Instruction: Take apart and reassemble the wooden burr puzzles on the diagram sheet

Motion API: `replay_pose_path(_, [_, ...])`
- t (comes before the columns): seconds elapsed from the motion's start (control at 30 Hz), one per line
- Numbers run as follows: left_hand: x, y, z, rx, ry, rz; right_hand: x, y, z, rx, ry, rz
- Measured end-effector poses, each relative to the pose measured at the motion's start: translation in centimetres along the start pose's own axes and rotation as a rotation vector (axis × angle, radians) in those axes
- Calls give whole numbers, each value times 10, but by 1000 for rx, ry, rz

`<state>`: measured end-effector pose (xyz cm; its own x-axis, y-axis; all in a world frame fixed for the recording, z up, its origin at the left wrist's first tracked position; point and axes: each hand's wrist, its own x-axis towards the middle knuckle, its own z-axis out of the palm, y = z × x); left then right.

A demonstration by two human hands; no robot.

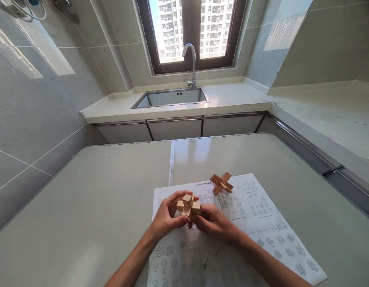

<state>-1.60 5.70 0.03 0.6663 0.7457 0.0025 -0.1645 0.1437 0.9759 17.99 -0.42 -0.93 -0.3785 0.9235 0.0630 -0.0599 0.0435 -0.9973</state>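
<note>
A pale wooden interlocking puzzle (188,205) with several square-ended blocks is held up between both hands, above a printed sheet. My left hand (170,213) grips it from the left, thumb low at the front and fingers curled behind. From the right, my right hand (213,221) closes on the lower right of the same puzzle with thumb and fingers. The fingertips behind the puzzle are partly hidden. Beyond my right hand, a darker brown wooden cross-shaped puzzle (222,183) lies on the sheet's far edge, touched by neither hand.
The large printed sheet (250,255) shows small diagrams and lies on a pale table (112,207) with a seam. Past the table's far edge are a white counter (229,93), a sink (172,103) and a tap (193,65) below a window. Another counter (330,115) runs along the right.
</note>
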Motion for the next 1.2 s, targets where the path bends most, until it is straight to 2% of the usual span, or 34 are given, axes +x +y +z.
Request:
replay_pose_path(0.13, [0, 1, -2, 78, 17, 26, 1, 2, 0, -41, 22, -48])
replay_pose_path(0.3, [-1, 5, 1, 281, 116, 64, 3, 17, -1, -91, 193, -41])
replay_pose_path(0.4, [-2, 6, 5, 322, 168, 89, 3, 21, -1, -128, 242, -13])
replay_pose_path(0.53, [-2, 8, 9, 334, 188, 113, 3, 18, 1, -142, 257, -19])
replay_pose_path(0.8, [-2, 7, 7, 328, 153, 124, 3, 17, 1, -131, 249, -26])
replay_pose_path(1.2, [-1, 2, 4, 236, 162, 122, 1, 5, 2, 118, 173, 29])
